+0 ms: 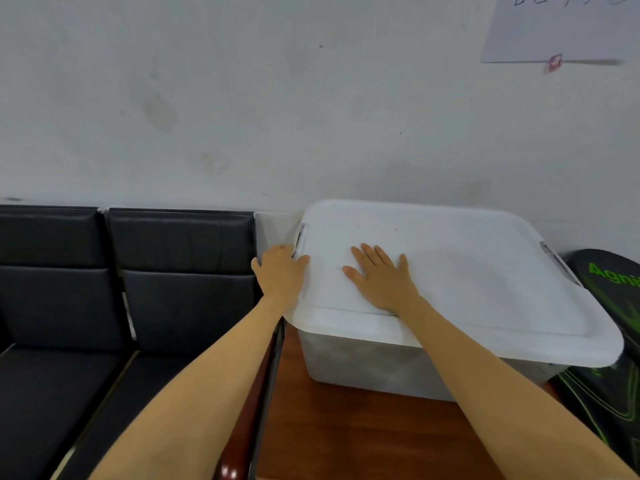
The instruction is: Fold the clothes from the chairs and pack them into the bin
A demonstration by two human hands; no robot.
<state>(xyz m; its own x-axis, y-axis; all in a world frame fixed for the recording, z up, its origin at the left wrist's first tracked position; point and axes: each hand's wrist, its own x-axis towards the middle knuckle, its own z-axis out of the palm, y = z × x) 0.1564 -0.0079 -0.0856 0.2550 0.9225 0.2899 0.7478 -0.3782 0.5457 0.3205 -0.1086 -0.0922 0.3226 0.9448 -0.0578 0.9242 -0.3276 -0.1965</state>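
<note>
Bin [363, 362] at 4 o'clock on the wooden counter [346, 427], close to the wall [242, 116]. Black chairs [180, 271] crowd its 9 o'clock side. Bare counter at 6. White lid [467, 271] on, body milky. My hands are apart: left hand [280, 275] curls over the lid's left edge, right hand [379, 275] lies flat on top.

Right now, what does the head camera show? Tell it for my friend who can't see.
Two bare hands rest on the white lid of a plastic bin: the right hand presses flat on top, the left hand grips the lid's left edge. The bin stands on a brown table, with black chairs to its left.
</note>
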